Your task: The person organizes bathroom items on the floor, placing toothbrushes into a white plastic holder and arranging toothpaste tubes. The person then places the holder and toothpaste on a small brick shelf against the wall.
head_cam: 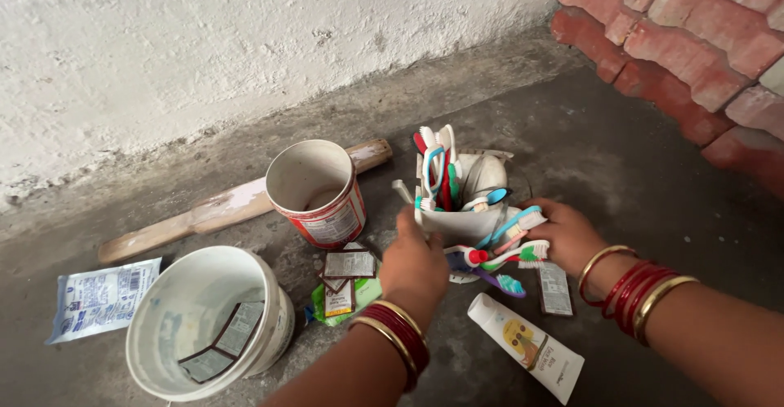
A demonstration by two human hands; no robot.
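Observation:
My left hand (pixel 414 266) grips the near left side of a white toothbrush holder (pixel 459 224) standing on the grey floor. Several toothbrushes (pixel 434 166) stick up out of it, red, white and teal. My right hand (pixel 566 237) is at the holder's right side, closed around a bunch of toothbrushes (pixel 514 240) whose heads point left. A purple toothbrush (pixel 504 284) lies under them on the floor. Both wrists wear red and gold bangles.
A red-labelled open tin (pixel 318 191) stands left of the holder, a wooden bat (pixel 214 209) behind it. A white bucket (pixel 204 325) holds dark sachets. More sachets (pixel 349 265), a white toothpaste tube (pixel 528 347) and a blue-white pouch (pixel 100 297) lie around. Brick wall (pixel 694 48) at right.

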